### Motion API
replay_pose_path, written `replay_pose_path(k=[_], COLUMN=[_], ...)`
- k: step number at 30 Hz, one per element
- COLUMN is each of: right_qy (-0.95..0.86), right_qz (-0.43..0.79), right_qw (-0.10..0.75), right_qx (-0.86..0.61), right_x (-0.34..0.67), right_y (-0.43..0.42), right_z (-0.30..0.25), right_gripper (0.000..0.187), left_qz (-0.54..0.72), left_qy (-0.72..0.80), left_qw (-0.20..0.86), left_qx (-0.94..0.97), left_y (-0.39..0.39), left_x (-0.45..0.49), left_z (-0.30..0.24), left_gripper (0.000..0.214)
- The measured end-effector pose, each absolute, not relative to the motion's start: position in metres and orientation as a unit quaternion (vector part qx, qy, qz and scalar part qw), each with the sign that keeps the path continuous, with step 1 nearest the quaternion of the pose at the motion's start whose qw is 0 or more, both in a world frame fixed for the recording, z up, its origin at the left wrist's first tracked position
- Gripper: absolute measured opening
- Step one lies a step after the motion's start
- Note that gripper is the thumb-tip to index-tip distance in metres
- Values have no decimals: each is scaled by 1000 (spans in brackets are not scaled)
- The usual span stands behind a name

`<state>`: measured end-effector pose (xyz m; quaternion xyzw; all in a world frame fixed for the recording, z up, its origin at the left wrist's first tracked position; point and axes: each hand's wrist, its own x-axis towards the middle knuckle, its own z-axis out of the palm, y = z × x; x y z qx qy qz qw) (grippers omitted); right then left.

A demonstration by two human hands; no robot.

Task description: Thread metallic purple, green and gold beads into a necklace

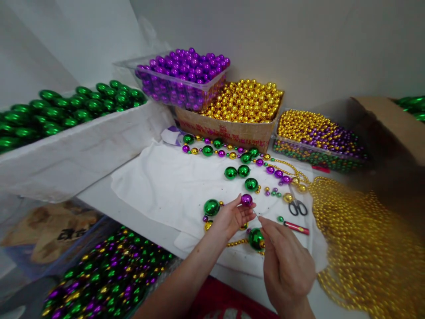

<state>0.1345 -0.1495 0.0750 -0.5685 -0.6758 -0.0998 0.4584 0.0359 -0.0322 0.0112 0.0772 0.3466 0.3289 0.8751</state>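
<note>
Far left, a white tray of shiny green balls point(66, 108) runs out of frame. The left hand point(232, 217) pinches a glossy purple bead point(246, 200) between its fingers point(247, 208) over the white cloth point(166, 186) on the desk point(99, 195). The right hand point(285, 266) has its fingers narrowed on a thin thread I can barely see, beside a large green bead point(256, 238). Red print on the cardboard box of gold beads point(232, 130) is unreadable.

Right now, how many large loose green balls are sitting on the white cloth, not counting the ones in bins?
5: two side by side mid-cloth, one just below them, one by the left hand, one beside the right hand. Hands may hide others.
</note>
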Motion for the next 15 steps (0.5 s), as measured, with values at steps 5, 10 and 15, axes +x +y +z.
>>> replay_pose_path(k=[5, 10, 15], right_qy=[-658, -637, -615], right_qz=[-111, -88, -84], right_qw=[467, 487, 511], right_qx=[-581, -591, -594], right_x=[134, 134, 133], right_y=[-142, -132, -128], right_z=[78, 77, 81], right_gripper=[32, 26, 23], left_qz=[325, 326, 323], left_qy=[350, 344, 343], left_qw=[875, 876, 878], left_qx=[80, 86, 83], left_y=[-35, -36, -34], left_x=[39, 41, 39], left_z=[12, 9, 11], left_gripper=[26, 30, 31])
